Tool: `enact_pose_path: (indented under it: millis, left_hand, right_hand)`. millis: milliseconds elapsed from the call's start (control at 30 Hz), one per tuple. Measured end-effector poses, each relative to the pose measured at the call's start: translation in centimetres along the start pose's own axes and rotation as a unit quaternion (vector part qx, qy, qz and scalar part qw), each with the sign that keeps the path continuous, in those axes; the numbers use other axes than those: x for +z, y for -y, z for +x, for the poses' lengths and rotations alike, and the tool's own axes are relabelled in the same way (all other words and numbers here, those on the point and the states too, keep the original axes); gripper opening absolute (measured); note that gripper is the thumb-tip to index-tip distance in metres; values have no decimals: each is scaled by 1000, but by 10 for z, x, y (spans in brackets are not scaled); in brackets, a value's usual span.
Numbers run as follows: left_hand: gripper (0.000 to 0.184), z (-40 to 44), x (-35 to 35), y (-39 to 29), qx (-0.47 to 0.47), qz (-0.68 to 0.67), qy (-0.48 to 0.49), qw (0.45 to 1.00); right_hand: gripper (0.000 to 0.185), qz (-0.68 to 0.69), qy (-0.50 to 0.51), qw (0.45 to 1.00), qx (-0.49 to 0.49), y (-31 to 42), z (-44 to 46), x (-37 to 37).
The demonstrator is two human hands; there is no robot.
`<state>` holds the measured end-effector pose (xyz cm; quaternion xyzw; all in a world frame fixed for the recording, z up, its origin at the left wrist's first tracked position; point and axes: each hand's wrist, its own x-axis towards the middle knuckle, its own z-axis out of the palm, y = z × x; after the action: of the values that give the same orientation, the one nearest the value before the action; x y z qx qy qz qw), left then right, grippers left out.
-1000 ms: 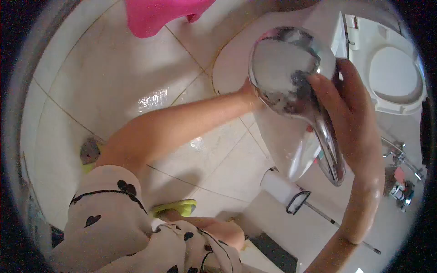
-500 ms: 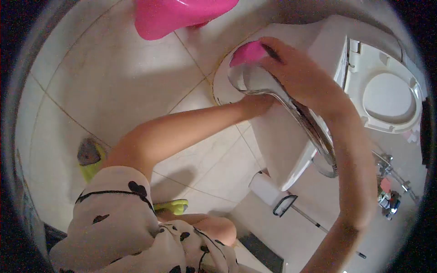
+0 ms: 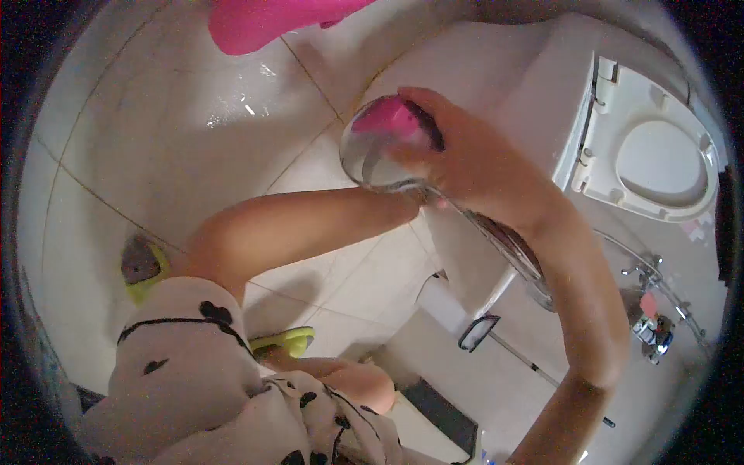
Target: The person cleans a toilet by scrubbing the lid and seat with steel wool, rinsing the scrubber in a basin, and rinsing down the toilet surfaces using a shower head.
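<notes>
My right hand is closed round a chrome shower head. The shiny round surface shows a pink patch that looks like a reflection. Below my right forearm the silver handle runs down to the right, and a hose hangs at its end. From the left my left forearm reaches across to the toilet base. Most of my left hand is hidden behind the shower head, so its fingers cannot be made out. A white toilet stands just beyond both hands.
Pink plastic stands at the upper left on the tiled floor, which has a wet glint. A toilet seat is at the right. A long-handled squeegee and a wall tap are lower right. Green slippers are on my feet.
My right hand and the shower head have moved left and slightly down, turning so more of the round head shows. Bright wet glints have appeared on the floor near the pink plastic.
</notes>
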<state>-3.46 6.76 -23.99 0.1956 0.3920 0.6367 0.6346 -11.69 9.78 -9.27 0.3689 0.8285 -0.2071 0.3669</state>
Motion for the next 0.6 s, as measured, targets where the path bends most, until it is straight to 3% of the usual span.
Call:
enact_pose_path:
  millis: [200, 600]
  left_hand:
    - [28, -49, 12, -34, 73, 49, 8, 996]
    - [37, -35, 16, -40, 116, 62, -30, 991]
  right_hand:
    - [62, 89, 37, 993, 64, 15, -42, -2]
    - [59, -16, -172, 982, 79, 10, -72, -38]
